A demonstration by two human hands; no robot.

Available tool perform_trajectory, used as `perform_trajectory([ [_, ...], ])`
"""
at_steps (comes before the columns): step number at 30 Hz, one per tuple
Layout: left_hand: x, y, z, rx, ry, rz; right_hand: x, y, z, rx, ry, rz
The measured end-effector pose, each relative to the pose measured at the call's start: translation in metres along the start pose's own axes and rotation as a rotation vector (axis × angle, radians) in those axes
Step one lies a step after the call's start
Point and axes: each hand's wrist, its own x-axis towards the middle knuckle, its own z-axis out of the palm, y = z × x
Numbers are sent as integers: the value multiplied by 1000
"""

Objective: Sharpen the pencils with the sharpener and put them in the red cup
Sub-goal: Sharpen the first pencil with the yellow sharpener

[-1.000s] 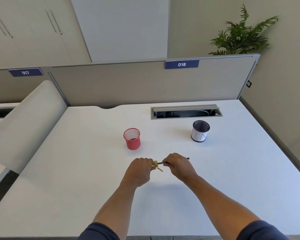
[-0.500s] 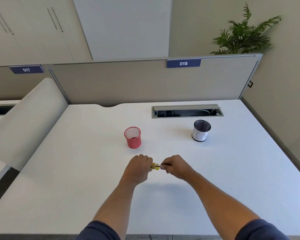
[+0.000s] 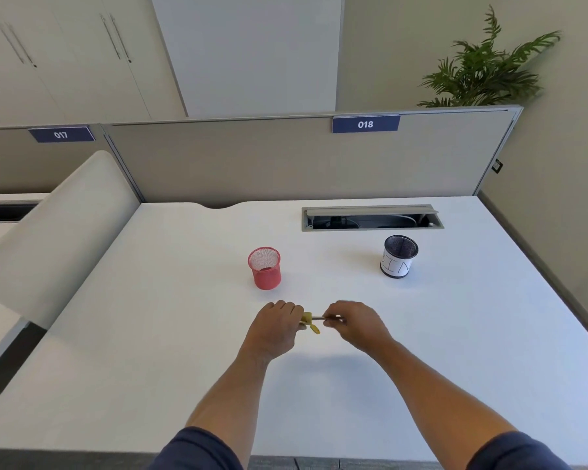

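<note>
White desk [image 3: 455,351] — black cup [image 3: 400,256], perhaps labelled.

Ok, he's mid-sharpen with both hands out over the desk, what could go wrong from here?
1. The left hand holds the yellow sharpener and the right hand the pencil over the bare desk, away from the black and white cup, so shavings would likely land on the desk.
2. Only a short stretch of pencil shows between the hands; a hard twist could snap the tip.
3. The red cup looks light; a careless drop-in might tip it.
</note>
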Motion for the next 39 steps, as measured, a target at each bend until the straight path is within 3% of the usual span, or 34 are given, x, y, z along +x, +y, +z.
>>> perform_trajectory([
  [3, -2, 1, 3, 2, 34, -3, 3, 7, 4, -187, 271, -246],
  [6, -2, 0, 2, 3, 51, 3, 4, 5, 4, -199, 318, -318],
  [17, -6, 1, -4, -14, 15, 1, 1, -10, -3, -65, -19, 11],
  [26, -7, 0, -2, -3, -45, -7, 1, -16, -8, 55, -116, 194],
  [34, 1, 0, -8, 39, -37, 48, 2, -12, -12, 394, -375, 249],
  [39, 3, -1, -11, 35, -18, 29, -1, -12, -11, 323, -320, 157],
])
